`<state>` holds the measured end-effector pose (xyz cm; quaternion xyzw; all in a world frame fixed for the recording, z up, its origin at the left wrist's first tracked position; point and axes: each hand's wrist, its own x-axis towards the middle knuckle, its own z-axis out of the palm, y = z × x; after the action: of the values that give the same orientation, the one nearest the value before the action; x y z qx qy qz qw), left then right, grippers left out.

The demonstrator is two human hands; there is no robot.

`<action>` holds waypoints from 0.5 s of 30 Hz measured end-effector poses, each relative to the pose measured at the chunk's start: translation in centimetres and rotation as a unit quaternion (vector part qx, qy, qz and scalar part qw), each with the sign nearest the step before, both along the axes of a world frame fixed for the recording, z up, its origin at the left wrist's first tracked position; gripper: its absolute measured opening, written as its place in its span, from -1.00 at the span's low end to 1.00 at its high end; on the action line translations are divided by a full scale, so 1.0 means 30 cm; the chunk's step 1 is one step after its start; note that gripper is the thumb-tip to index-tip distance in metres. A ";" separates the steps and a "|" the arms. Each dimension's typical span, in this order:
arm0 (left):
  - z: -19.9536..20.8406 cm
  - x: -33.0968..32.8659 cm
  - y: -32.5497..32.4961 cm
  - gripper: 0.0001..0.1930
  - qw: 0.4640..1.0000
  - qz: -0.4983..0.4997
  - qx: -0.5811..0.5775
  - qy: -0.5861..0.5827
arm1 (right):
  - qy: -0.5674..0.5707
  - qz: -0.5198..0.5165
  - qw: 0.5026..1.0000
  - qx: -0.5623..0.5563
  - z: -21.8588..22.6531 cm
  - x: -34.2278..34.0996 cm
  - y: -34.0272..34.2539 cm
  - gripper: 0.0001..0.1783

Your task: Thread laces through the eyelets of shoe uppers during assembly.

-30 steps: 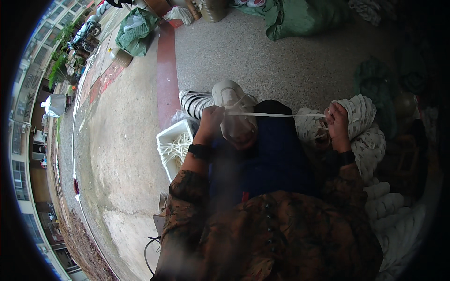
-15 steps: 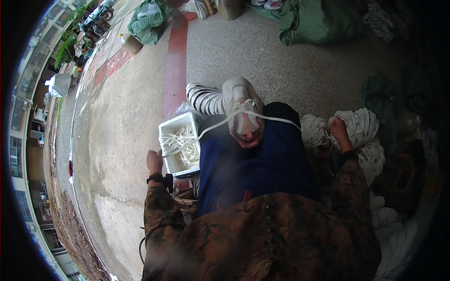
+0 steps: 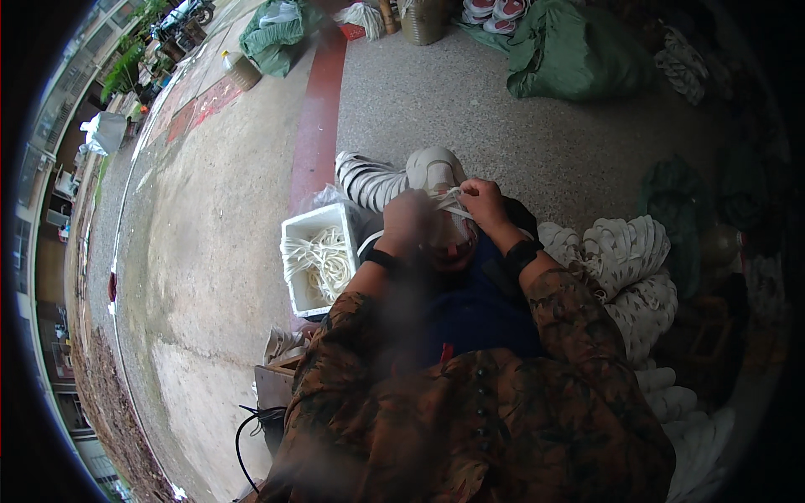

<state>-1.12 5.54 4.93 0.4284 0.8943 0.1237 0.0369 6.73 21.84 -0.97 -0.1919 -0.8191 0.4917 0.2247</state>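
A pale sneaker (image 3: 434, 165) rests on my lap, its toe pointing away from me. White shoelace (image 3: 446, 199) lies across its upper, between my two hands. My right hand (image 3: 486, 206) is closed at the shoe's right side, pinching the lace with thumb and fingertips. Over the shoe's left side is my left hand (image 3: 406, 221), blurred, its fingers too smeared to read. Dark blue cloth (image 3: 470, 310) covers my lap under the shoe.
Left of my lap, a white foam box (image 3: 295, 289) holds loose white laces (image 3: 331, 258). A stack of white shoes (image 3: 369, 180) stands beyond it. More pale shoes (image 3: 625, 243) are piled at right. Farther off are a green sack (image 3: 579, 59) and a plastic jug (image 3: 241, 71).
Both hands have come in from far out at either side to the top of the shoe. The lace, stretched wide before, is now gathered over the upper.
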 end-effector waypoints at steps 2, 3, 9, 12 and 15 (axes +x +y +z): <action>-0.008 0.010 0.004 -0.78 1.000 0.015 0.020 0.005 | 0.009 0.012 0.998 -0.064 -0.002 -0.008 -0.008 -0.88; -0.018 0.007 0.006 -0.80 0.999 0.030 0.043 0.011 | 0.009 0.015 0.998 -0.065 0.000 -0.009 -0.009 -0.88; -0.145 -0.071 0.029 -0.83 0.990 -0.016 0.137 0.039 | -0.025 0.109 0.933 -0.343 -0.010 0.011 0.028 -0.90; -0.261 -0.168 -0.029 -0.82 0.919 -0.034 0.288 -0.268 | -0.051 0.140 0.912 -0.382 -0.008 -0.030 -0.002 -0.88; -0.105 -0.134 0.021 -0.80 0.980 -0.162 0.100 -0.063 | -0.055 0.075 0.897 -0.432 -0.027 -0.011 0.021 -0.85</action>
<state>-5.14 6.16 1.78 0.5602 0.7923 0.2316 0.0695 6.41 22.46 -1.80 -0.2345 -0.5490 0.8014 0.0368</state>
